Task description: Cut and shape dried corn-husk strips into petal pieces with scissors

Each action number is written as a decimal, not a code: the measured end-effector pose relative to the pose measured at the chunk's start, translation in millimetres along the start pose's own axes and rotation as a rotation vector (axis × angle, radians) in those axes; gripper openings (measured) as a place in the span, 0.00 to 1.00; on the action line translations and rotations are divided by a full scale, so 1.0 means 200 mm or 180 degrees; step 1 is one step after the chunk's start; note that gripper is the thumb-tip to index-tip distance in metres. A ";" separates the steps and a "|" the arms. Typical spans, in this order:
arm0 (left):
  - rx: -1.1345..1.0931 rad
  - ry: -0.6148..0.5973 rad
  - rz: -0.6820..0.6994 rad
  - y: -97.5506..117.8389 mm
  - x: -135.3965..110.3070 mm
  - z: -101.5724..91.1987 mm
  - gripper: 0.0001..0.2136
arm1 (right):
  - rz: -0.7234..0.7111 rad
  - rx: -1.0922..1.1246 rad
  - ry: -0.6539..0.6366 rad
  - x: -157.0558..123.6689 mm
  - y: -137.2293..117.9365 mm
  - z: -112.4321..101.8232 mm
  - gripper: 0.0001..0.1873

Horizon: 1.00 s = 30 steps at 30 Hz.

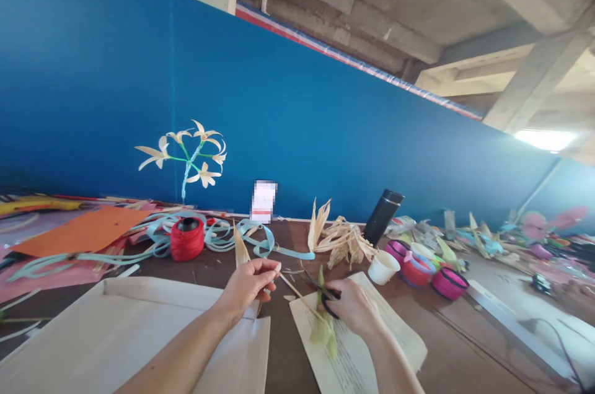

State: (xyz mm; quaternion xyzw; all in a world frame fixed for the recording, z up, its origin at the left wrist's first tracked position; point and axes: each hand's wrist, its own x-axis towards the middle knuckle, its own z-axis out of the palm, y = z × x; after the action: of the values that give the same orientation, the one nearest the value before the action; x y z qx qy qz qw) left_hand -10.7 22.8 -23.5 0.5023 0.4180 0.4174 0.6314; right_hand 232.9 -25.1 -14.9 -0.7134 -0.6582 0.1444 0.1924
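Observation:
My left hand (253,282) is closed in a pinch, with a small pale bit at the fingertips that I cannot make out. Behind it rises a pointed, straw-coloured husk piece (240,246); whether the fingers hold it is hidden. My right hand (357,308) grips a pair of scissors (330,306) by the black handles, the blades towards the left and away from me. Beside the scissors, a pale green husk (321,333) hangs or lies over a printed sheet (385,335). A thin pale stick (297,292) slants between the hands.
A large white envelope-like sheet (139,332) lies at left. Behind it are a red twine spool (187,239), blue ribbon (223,236) and orange paper (86,230). Dried husks (346,239), a black bottle (382,217), a white cup (383,267) and a husk-flower stem (188,165) stand further back.

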 end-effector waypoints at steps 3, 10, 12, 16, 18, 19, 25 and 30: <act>0.0014 0.0049 0.0007 0.00 0.00 0.00 0.17 | -0.0091 0.0029 -0.0064 0.00 0.00 0.00 0.05; -0.0055 0.0122 -0.0014 0.00 0.00 0.01 0.15 | -0.0166 0.0765 -0.0079 0.03 0.04 0.00 0.10; -0.0029 0.0140 -0.0016 -0.01 0.01 0.01 0.15 | 0.0022 0.0418 0.0152 0.02 0.04 -0.01 0.09; -0.0003 0.0170 0.0007 -0.01 0.01 0.01 0.16 | 0.0108 0.0033 0.0233 0.00 0.03 -0.03 0.08; -0.0041 0.0183 0.0000 -0.01 0.01 0.01 0.16 | -0.0057 0.0328 -0.0034 0.01 0.04 -0.04 0.08; -0.0056 0.0191 -0.0008 -0.01 0.01 0.01 0.16 | -0.0163 0.0536 -0.0186 0.01 0.05 -0.04 0.07; -0.0069 0.0240 -0.0028 -0.01 0.01 0.01 0.15 | -0.0105 0.1056 0.0035 0.05 0.08 -0.03 0.11; -0.0067 0.0276 -0.0014 -0.04 0.03 0.00 0.16 | -0.0264 0.0238 0.0401 0.00 -0.09 0.06 0.13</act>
State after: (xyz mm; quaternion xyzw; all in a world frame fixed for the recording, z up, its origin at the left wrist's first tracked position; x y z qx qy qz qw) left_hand -7.5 26.8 -31.2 0.4761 0.4417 0.4418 0.6189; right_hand 211.3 -22.2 -16.2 -0.6855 -0.6679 0.1156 0.2658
